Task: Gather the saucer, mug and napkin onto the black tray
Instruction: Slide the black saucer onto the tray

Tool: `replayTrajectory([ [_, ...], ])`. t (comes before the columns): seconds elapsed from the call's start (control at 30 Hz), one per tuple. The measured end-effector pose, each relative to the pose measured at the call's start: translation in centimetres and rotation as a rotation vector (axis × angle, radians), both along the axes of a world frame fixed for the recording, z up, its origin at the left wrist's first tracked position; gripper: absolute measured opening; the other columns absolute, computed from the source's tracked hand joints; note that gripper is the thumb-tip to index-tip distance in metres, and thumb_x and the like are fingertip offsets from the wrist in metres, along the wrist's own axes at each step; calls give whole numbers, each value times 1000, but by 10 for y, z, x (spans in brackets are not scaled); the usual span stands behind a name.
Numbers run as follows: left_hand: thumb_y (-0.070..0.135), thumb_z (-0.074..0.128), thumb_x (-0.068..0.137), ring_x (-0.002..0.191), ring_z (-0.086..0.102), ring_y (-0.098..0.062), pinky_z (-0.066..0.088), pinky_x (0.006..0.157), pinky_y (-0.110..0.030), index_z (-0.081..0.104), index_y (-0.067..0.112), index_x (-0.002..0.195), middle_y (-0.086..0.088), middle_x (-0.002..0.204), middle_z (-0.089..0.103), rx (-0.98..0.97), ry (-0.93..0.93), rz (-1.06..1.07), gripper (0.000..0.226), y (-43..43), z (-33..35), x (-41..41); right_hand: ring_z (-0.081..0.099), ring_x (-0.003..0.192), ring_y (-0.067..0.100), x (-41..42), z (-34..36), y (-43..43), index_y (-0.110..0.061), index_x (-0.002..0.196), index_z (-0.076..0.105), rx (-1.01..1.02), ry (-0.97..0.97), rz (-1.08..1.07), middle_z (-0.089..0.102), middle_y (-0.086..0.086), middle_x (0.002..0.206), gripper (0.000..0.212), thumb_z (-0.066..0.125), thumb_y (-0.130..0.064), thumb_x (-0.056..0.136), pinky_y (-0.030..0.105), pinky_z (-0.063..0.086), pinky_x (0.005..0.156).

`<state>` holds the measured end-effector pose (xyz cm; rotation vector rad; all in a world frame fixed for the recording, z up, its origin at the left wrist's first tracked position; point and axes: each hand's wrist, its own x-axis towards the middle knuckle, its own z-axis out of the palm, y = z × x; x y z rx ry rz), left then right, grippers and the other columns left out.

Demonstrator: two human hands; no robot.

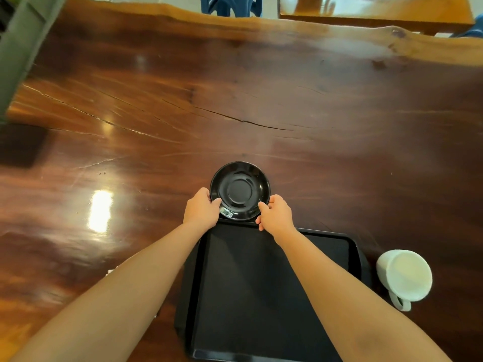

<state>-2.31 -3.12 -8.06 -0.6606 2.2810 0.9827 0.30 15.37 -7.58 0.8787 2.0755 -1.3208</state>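
Both hands on the small round glossy black saucer (240, 190). Left hand (201, 208) curled on its near-left rim, fingers closed round the edge. Right hand (274, 214) curled on its near-right rim, thumb on top of the rim, other fingers tucked under or beside it. Saucer sits just past the far edge of the flat rectangular black tray (261, 291), its near rim at or slightly over the tray lip; cannot tell if it is lifted or resting on the table. Saucer has nothing in it, and its raised centre ring is visible.

Tray lies on the dark polished wooden slab table (235, 100), close to the person, with both bare forearms crossing over it. Nothing sits on the tray surface.

White ceramic mug (403, 275) lies tipped on its side on the table just beside the tray's right edge, its mouth facing the camera and its handle pointing toward the near side. Apart from the saucer.

A small white bit shows at the left forearm's edge on the table, mostly hidden; cannot tell what it is.

Blue chair (231, 5) beyond the far table edge.
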Motion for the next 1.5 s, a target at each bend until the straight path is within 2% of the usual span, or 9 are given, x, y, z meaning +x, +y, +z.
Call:
replayTrajectory([
  [0.27,24,60,98,66,57,-30,56,74,-51,40,16,79,-8,73,56,22,56,0,30,-5,16,13,59,55,14,10,9,-3,-9,96,46,-2,45,27,56,3,70,10,51,-16,101,19,46,44],
  [0.4,21,60,99,51,61,-18,50,47,-29,48,7,89,-8,70,62,38,68,13,21,-3,26,29,60,52,11,24,17,-2,-11,92,48,2,62,41,60,5,71,11,53,-15,101,18,47,45],
  [0.53,18,59,100,41,61,-12,51,38,-23,43,12,82,-10,71,64,62,76,52,25,-3,35,50,61,52,10,43,25,-1,-15,86,45,10,71,51,59,3,70,17,54,-14,100,19,49,47],
  [0.7,15,60,99,49,61,-20,54,41,-28,40,13,78,-6,68,57,79,88,118,29,-2,44,87,61,56,15,74,33,0,-10,89,45,0,70,70,57,4,71,14,53,-12,100,28,57,53],
  [0.83,18,62,99,49,67,-17,59,45,-30,43,15,77,-9,76,63,76,57,165,29,-3,45,118,60,55,14,99,37,-1,-2,103,51,-1,49,97,60,9,76,11,53,-12,100,24,55,50],
  [0.97,22,62,98,74,71,-33,63,71,-53,43,12,78,-20,85,66,37,50,115,29,-4,45,144,61,56,15,121,39,-1,-1,107,52,-1,18,108,64,11,76,14,53,-13,100,27,56,56],
  [1.07,25,62,98,84,69,-39,56,78,-53,40,13,77,-20,82,66,14,59,74,33,-5,44,159,61,57,16,132,38,-1,-2,108,52,2,11,127,66,12,77,14,52,-14,101,28,56,57],
  [1.3,22,63,97,82,72,-37,59,80,-56,46,11,82,-22,91,70,55,45,130,26,-9,34,174,63,59,16,140,33,-4,-4,107,53,22,-9,169,70,15,80,13,53,-15,101,28,56,60],
  [1.5,18,64,97,52,70,-17,65,65,-43,44,14,77,-15,76,71,60,42,179,29,-13,27,181,62,59,16,144,29,-8,-1,108,52,27,-28,179,68,16,82,15,53,-14,100,22,51,52],
])
